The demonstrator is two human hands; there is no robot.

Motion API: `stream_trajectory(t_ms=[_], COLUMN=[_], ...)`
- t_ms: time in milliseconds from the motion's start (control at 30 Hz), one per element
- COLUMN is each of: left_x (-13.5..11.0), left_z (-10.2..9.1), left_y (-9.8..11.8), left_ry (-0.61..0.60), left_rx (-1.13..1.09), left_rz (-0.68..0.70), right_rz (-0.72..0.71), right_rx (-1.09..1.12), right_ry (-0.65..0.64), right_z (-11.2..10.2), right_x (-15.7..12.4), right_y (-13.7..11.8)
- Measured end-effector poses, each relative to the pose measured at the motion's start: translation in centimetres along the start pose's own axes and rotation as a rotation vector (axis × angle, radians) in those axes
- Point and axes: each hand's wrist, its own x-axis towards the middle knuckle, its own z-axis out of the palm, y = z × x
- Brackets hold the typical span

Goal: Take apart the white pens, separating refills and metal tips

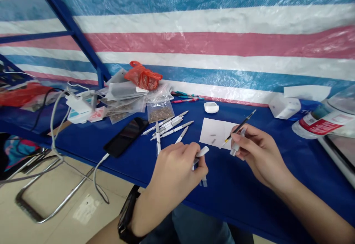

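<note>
My left hand (177,170) is closed around white pen parts (202,152), their ends sticking out past my fingers. My right hand (256,151) pinches a thin black pen refill (240,125) that points up and right, together with a clear pen piece (235,148). Both hands hover over the blue table (235,188). A white sheet of paper (213,131) with small grey parts on it lies just behind my hands. Several white pens (169,125) lie in a loose pile to the left of the sheet.
A black phone (126,136) on a white cable lies at the left. Behind it are plastic bags (133,100), a red bag (142,75), chargers (80,107), a white earbud case (211,107), a white box (284,106) and a bottle (318,124).
</note>
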Motion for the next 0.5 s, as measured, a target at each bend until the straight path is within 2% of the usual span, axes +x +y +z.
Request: stream_trajectory(t_ms=[233,367,500], left_x=[1.5,2.0,2.2], left_z=[2.5,3.6,3.7], left_y=[0.9,0.8,1.0], left_ry=[0.096,0.09,0.096], left_rx=[-0.112,-0.183,-0.3], left_rz=[0.158,0.166,0.144], right_rz=[-0.156,-0.215,-0.282], right_rx=[-0.145,-0.141,-0.087], right_ry=[-0.017,0.041,0.09], right_z=[-0.9,-1.4,-1.6], right_x=[-0.3,-0.1,0.0], right_y=[0.5,0.6,0.4])
